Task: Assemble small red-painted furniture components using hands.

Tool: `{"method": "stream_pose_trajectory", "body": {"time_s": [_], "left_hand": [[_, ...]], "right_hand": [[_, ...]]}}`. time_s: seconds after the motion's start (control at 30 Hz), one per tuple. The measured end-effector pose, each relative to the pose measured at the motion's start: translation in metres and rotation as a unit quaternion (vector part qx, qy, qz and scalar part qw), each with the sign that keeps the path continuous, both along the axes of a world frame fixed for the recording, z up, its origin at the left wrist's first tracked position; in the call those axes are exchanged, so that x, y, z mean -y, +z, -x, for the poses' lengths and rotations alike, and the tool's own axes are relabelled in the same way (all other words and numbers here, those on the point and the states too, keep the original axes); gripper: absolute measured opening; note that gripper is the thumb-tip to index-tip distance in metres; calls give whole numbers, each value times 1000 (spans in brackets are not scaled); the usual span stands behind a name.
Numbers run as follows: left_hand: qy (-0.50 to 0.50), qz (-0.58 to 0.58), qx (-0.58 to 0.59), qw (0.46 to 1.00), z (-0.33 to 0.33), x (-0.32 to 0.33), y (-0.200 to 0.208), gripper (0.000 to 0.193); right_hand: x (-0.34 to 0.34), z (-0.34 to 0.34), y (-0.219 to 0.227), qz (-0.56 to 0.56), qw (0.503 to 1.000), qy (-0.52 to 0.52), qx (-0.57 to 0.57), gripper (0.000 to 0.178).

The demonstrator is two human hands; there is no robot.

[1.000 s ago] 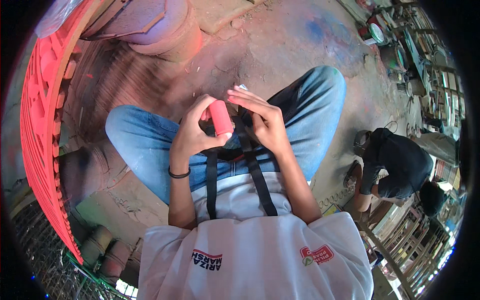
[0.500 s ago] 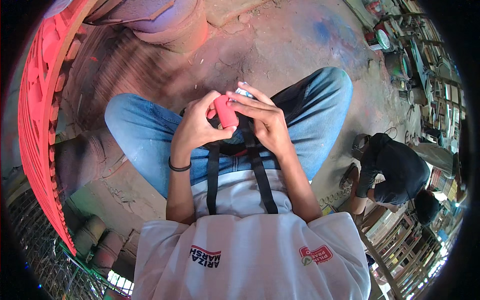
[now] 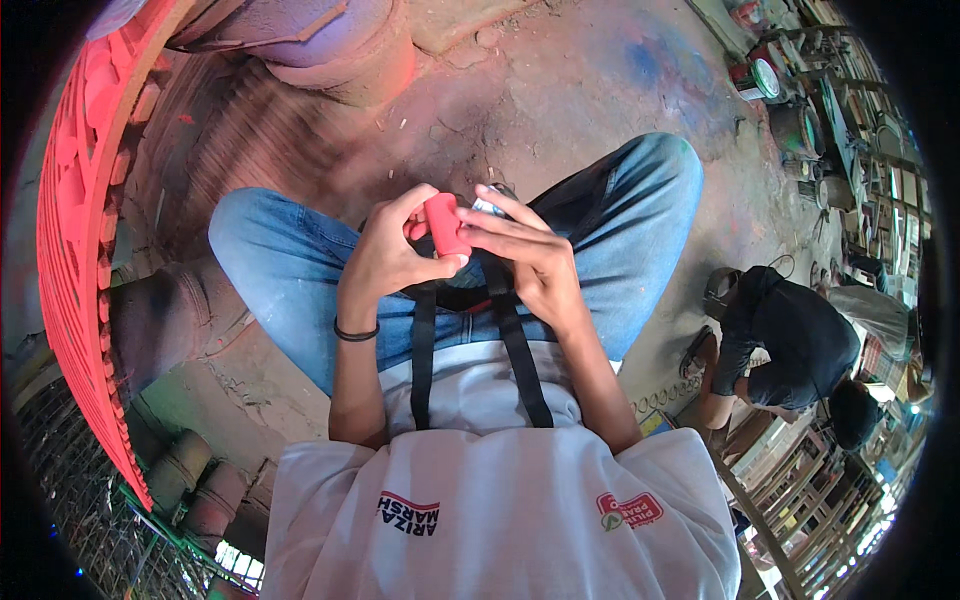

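Observation:
A small red cylinder (image 3: pixel 447 226) is pinched between the thumb and fingers of my left hand (image 3: pixel 383 252), above my lap. My right hand (image 3: pixel 546 268) is close against the cylinder's right side, its fingertips touching or nearly touching it. Between the fingers of that hand shows a small white-and-blue piece (image 3: pixel 487 207), mostly covered, so its kind is unclear. Both forearms rest near my white shirt, with a dark band around the left wrist.
A large red ribbed, curved object (image 3: pixel 85 230) rises along the left. Ahead stands a round, paint-dusted container (image 3: pixel 340 55) on the stained floor (image 3: pixel 500 110). At right, another person (image 3: pixel 790 335) in dark clothes bends over. Cans (image 3: pixel 762 80) and stacked goods line the far right.
The red cylinder has shifted slightly left and stands a little more upright in my left hand. My right hand's fingers have moved slightly down along its side.

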State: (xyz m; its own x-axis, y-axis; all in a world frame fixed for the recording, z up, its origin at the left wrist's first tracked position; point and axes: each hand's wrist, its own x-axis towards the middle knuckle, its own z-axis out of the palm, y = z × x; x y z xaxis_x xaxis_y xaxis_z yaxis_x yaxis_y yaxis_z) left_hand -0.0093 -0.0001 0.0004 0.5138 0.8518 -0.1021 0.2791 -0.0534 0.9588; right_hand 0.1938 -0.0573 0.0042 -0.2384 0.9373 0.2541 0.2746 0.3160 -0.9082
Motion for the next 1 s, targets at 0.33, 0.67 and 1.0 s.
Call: {"method": "stream_pose_trajectory", "body": {"time_s": [0.33,0.67,1.0], "left_hand": [[4,-11,-22,1000,-8,3,3,44],[-5,-42,-32,999,-12,7,9,48],[-26,-37,-25,999,-8,4,11,50]], "right_hand": [[-3,0,1,-9,999,-31,37,54],[-15,7,-8,-21,993,-75,85,55],[-13,11,2,-53,995,-55,63,57]]}}
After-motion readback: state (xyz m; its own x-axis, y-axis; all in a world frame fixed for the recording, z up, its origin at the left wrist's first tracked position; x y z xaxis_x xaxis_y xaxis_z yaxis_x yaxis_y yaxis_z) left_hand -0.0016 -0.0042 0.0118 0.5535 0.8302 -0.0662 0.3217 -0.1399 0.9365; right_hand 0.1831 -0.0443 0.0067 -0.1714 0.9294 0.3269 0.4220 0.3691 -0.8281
